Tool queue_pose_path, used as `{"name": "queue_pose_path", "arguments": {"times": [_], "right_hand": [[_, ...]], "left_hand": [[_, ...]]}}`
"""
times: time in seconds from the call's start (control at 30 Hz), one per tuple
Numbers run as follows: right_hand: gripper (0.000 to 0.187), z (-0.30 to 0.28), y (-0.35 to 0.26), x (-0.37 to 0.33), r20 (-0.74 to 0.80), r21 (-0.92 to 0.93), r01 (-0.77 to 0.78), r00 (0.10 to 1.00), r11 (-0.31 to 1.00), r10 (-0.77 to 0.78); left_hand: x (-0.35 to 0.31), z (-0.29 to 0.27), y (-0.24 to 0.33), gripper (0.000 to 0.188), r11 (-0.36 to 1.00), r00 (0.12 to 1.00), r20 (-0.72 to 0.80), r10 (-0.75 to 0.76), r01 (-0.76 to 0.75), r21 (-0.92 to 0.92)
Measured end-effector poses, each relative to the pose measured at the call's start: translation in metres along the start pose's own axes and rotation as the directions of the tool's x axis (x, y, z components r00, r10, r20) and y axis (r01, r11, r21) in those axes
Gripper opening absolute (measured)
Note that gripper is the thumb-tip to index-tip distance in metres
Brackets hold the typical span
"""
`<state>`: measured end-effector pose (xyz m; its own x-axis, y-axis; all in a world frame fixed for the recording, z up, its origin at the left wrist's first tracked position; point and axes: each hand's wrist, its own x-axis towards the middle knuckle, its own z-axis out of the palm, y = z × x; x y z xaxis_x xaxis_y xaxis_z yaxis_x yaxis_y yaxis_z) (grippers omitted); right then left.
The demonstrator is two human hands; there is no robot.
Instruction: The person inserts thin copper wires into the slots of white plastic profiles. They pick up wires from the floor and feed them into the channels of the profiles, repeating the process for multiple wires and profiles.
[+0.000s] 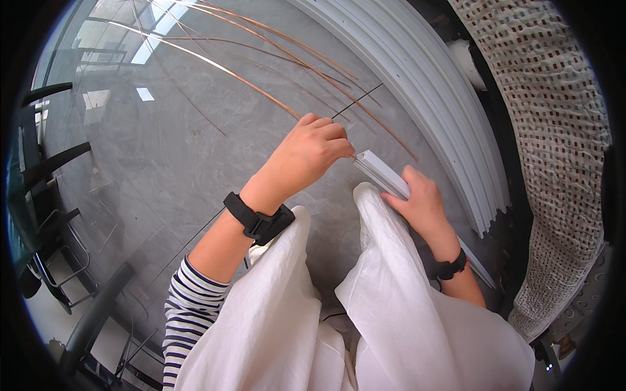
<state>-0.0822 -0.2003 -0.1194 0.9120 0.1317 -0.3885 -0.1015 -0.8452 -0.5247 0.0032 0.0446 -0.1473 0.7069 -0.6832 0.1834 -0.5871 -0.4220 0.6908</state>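
A short stretch of white profile (383, 174), slotted along its side, slants over the grey tiled floor (163, 169), its open end pointing up and to the left, and everything else can be placed from it. The right hand (422, 202) grips it a little way behind that end, thumb on the near side and the fingers mostly hidden beyond; farther back the profile passes behind the wrist. Just off its open end is the left hand (319, 142), palm down, thumb and fingers pinched narrow on a thin copper-coloured rod (264, 93). The tip of the rod pokes out from the pinch right at the profile's end; whether it has entered the slot I cannot tell. The rest of the rod runs far off to the upper left of the profile. More copper-coloured rods (391, 134) lie loosely crossed on the floor above the profile. To the upper right of it a stack of long white strips (430, 98) bends through the wide view, with a checked cloth (561, 111) farther out on that side. Below the profile are the person's knees in loose white fabric (417, 306), and well to its left stand dark chairs (107, 303).
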Motion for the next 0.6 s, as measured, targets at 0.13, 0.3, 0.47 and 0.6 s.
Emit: {"name": "queue_pose_path", "arguments": {"times": [0.13,0.3,0.47,0.6], "right_hand": [[0.040,0.000,-0.002,0.000,-0.015,-0.015,-0.005,1.000,1.000,0.005],[0.040,0.005,-0.003,-0.001,-0.044,-0.035,-0.021,0.999,0.999,0.019],[0.040,0.008,-0.003,-0.002,-0.053,-0.039,-0.009,0.999,0.999,0.007],[0.039,0.007,0.001,-0.003,-0.074,-0.024,-0.013,0.997,1.000,0.011]], "left_hand": [[0.001,-0.001,0.000,0.008,1.000,1.000,0.020,0.000,0.000,0.023],[0.003,-0.004,0.001,0.008,0.997,0.999,0.052,0.005,-0.008,0.075],[0.005,-0.002,0.008,0.007,0.993,0.993,0.113,0.021,-0.034,0.111],[0.004,-0.008,0.014,0.022,0.992,0.996,-0.082,-0.021,0.030,0.119]]}}
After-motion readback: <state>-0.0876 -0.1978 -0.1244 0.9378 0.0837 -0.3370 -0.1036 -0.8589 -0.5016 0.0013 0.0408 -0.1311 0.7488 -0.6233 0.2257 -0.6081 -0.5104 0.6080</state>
